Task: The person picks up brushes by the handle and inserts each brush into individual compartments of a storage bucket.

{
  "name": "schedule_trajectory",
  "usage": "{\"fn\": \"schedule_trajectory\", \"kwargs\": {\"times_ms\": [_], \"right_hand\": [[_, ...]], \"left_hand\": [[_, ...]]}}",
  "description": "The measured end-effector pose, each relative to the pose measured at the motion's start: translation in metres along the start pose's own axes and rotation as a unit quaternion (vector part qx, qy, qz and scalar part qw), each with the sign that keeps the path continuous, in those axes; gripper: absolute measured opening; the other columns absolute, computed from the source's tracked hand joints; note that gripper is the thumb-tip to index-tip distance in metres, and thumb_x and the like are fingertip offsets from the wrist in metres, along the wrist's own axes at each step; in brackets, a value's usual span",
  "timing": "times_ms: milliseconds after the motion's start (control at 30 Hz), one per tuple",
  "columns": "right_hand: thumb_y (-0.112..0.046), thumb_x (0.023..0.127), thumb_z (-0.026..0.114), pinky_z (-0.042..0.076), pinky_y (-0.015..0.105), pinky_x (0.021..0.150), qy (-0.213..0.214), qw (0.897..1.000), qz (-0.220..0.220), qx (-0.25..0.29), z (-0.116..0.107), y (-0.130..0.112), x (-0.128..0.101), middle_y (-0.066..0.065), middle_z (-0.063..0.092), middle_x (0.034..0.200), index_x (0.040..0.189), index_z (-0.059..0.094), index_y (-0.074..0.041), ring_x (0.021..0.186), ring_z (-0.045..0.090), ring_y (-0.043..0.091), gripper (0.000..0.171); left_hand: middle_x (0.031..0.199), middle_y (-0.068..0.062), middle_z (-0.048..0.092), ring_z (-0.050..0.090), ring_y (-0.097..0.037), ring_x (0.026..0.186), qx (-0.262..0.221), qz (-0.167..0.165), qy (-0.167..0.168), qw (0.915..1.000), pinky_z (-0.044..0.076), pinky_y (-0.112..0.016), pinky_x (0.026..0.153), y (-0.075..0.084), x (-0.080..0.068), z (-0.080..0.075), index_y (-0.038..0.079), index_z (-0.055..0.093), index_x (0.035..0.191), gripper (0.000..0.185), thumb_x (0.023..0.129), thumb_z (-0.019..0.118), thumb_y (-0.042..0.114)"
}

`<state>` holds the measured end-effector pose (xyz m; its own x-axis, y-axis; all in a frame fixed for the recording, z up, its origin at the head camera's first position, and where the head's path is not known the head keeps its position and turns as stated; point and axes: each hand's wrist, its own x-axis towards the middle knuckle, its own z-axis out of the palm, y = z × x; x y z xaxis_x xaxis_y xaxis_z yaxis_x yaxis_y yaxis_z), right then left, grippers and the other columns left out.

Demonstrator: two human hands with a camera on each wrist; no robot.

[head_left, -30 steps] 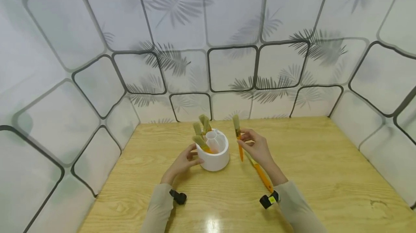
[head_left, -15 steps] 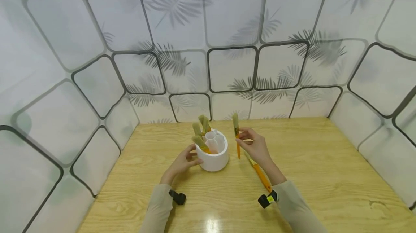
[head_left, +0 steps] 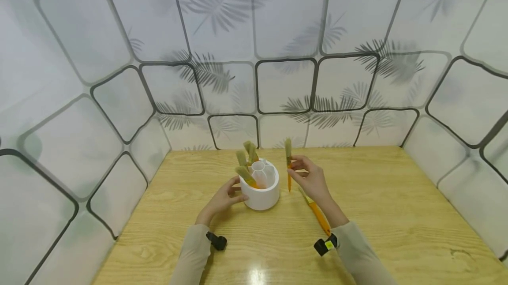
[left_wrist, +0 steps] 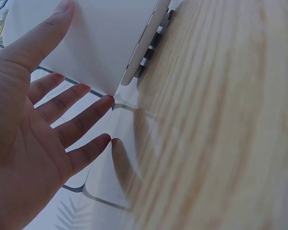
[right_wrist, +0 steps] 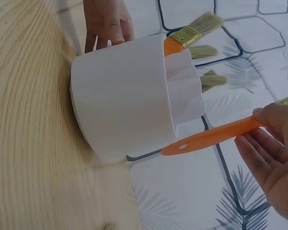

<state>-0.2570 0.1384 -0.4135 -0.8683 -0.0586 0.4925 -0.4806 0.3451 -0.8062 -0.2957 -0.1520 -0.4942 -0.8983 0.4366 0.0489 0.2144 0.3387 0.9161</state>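
Two hands working at a white brush holder (head_left: 259, 190) on a wooden counter (head_left: 397, 214).

Right hand (head_left: 311, 179) is pinching an orange-handled paintbrush (head_left: 288, 166) upright, bristles up, just right of the holder and clear of the counter. Left hand (head_left: 223, 199) is resting straight, relaxed fingers against the holder's left wall, gripping nothing. Three brushes (head_left: 246, 163) are standing in the holder; another brush (head_left: 317, 214) is lying under the right forearm.

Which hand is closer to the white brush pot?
Left. The left hand rests against the white pot on its side; the right hand is apart from it, holding an orange brush upright beside it.
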Motion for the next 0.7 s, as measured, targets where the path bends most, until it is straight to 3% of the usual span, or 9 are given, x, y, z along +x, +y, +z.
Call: {"fn": "schedule_trajectory", "kwargs": {"times_ms": [100, 233, 467, 700], "right_hand": [[0.001, 0.084, 0.066, 0.058, 0.034, 0.070, -0.002, 1.000, -0.010, 0.010, -0.001, -0.014, -0.001, 0.021, 0.064, 0.091, 0.115, 0.059, 0.004, 0.086, 0.062, 0.035, 0.032], [0.002, 0.083, 0.065, 0.058, 0.032, 0.071, -0.003, 1.000, -0.011, 0.008, -0.001, -0.021, -0.001, 0.022, 0.064, 0.091, 0.114, 0.058, 0.006, 0.086, 0.063, 0.035, 0.032], [0.002, 0.082, 0.067, 0.058, 0.031, 0.070, 0.004, 1.000, -0.015, 0.007, 0.001, -0.021, 0.000, 0.021, 0.065, 0.090, 0.113, 0.059, 0.006, 0.086, 0.063, 0.034, 0.032], [0.001, 0.082, 0.067, 0.058, 0.033, 0.071, 0.007, 1.000, -0.016, 0.003, 0.002, -0.023, 0.002, 0.020, 0.066, 0.091, 0.112, 0.059, 0.004, 0.086, 0.063, 0.033, 0.031]], "left_hand": [[0.144, -0.017, 0.036, 0.044, -0.038, 0.125, 0.006, -0.002, -0.008, 0.9999, 0.036, -0.053, 0.104, 0.011, -0.004, -0.001, 0.009, 0.028, 0.145, 0.078, 0.082, 0.071, 0.024], [0.144, -0.016, 0.036, 0.044, -0.038, 0.125, 0.012, -0.003, -0.009, 0.9999, 0.036, -0.053, 0.104, 0.013, -0.005, -0.001, 0.009, 0.028, 0.145, 0.077, 0.083, 0.071, 0.024], [0.145, -0.014, 0.036, 0.045, -0.037, 0.125, 0.007, 0.000, 0.011, 0.9999, 0.037, -0.052, 0.103, -0.013, 0.005, 0.002, 0.013, 0.029, 0.145, 0.079, 0.081, 0.073, 0.025], [0.143, -0.007, 0.040, 0.048, -0.031, 0.123, 0.012, 0.000, 0.020, 0.9997, 0.040, -0.047, 0.103, -0.018, 0.007, 0.002, 0.020, 0.033, 0.144, 0.078, 0.079, 0.074, 0.031]]}}
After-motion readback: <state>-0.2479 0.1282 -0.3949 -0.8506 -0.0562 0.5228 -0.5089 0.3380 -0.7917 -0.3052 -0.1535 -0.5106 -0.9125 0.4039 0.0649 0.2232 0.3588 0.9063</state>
